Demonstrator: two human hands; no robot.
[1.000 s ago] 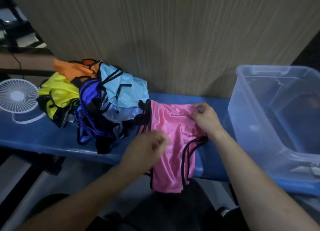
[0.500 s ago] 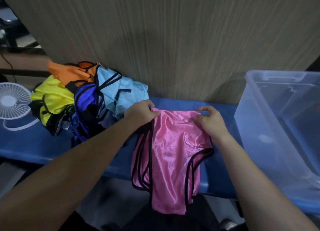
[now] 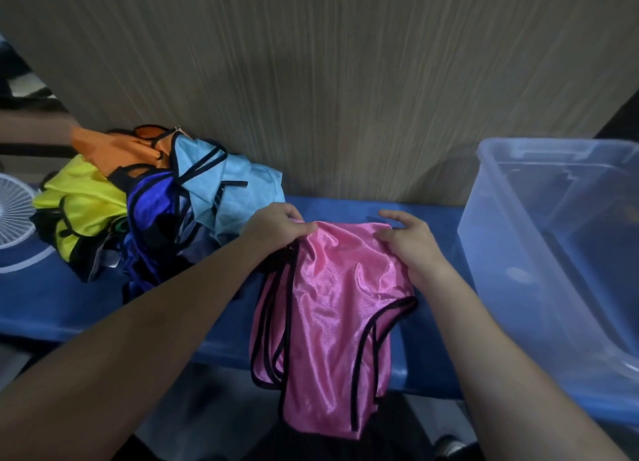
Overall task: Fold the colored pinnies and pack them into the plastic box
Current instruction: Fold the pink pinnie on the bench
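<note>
Pink pinny (image 3: 332, 287) overhanging table (image 3: 69, 308) edge, left hand (image 3: 276, 229) still pinching its corner, right hand (image 3: 411, 246) now spread flat, box (image 3: 518, 239) just right.

blue bench (image 3: 69, 308), pinny pile (image 3: 145, 201), pink pinny (image 3: 332, 308), plastic box (image 3: 553, 253), fan (image 3: 14, 215)

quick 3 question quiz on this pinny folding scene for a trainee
1. True or false: the plastic box already holds a folded pinny.
2. Which pinny do both hands touch? A) yellow B) pink C) orange
3. Fill in: the lower part of the pink pinny hangs over the front edge of the blue ____.

Key
1. False, no pinny shows inside it.
2. B. The left hand grips its top corner; the right hand rests on it.
3. Table.
</note>
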